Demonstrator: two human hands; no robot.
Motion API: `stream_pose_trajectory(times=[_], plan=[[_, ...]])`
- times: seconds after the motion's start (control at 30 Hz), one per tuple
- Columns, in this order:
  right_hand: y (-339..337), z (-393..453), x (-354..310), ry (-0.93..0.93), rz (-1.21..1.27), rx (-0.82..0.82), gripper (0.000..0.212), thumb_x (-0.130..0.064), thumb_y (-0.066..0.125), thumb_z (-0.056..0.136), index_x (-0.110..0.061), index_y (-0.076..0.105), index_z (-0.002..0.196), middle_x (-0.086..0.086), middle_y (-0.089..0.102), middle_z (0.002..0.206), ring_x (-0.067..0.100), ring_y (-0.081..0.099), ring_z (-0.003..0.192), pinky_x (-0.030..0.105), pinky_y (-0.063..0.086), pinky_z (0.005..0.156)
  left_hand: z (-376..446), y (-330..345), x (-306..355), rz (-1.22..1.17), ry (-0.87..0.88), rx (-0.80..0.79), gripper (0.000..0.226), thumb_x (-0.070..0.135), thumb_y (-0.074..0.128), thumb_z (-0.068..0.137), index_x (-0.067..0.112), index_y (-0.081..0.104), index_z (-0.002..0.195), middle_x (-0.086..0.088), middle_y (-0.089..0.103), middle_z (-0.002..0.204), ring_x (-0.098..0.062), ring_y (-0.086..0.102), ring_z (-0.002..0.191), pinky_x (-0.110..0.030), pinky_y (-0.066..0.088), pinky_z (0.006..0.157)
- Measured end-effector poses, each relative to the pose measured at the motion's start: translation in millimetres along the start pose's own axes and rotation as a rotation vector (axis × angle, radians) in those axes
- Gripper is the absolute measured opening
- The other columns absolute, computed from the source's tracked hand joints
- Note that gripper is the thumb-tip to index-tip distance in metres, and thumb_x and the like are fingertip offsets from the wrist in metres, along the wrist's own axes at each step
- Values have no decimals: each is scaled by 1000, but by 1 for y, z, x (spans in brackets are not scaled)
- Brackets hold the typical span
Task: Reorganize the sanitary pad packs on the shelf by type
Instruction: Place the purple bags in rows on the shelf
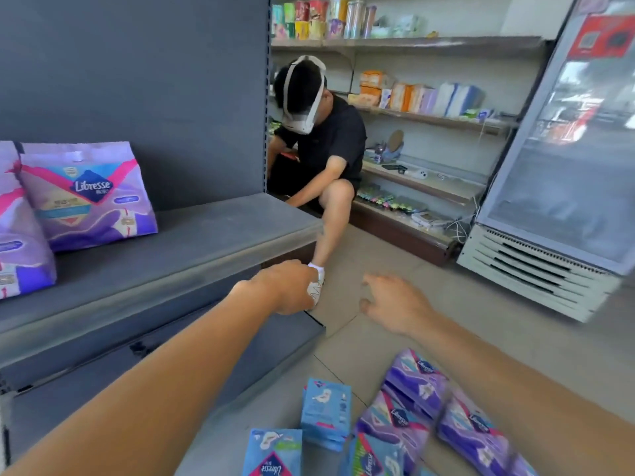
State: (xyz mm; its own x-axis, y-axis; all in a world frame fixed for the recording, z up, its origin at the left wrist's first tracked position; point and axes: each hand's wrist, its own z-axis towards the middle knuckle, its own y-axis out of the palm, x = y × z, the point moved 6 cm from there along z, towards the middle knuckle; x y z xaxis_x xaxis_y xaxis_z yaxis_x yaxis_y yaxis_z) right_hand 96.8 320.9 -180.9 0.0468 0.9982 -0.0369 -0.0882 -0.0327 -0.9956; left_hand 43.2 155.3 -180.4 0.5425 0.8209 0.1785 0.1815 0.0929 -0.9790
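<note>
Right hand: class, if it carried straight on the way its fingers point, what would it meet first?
The right hand is open over bare floor tiles, fingers pointing forward and left. Probably the crouching person's white shoe beside the grey shelf comes first, though depth is unclear.
</note>
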Motion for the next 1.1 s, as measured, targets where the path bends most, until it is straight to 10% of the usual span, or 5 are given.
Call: stream_pose_trajectory(times=[1.1], plan=[[240,-59,352,653,147,-374,25,-30,53,93,-14,55,112,6,60,110,26,59,99,31,44,74,203,268,187,102,105,-271,54,31,56,94,27,36,144,-5,14,155,-25,47,125,-36,44,95]])
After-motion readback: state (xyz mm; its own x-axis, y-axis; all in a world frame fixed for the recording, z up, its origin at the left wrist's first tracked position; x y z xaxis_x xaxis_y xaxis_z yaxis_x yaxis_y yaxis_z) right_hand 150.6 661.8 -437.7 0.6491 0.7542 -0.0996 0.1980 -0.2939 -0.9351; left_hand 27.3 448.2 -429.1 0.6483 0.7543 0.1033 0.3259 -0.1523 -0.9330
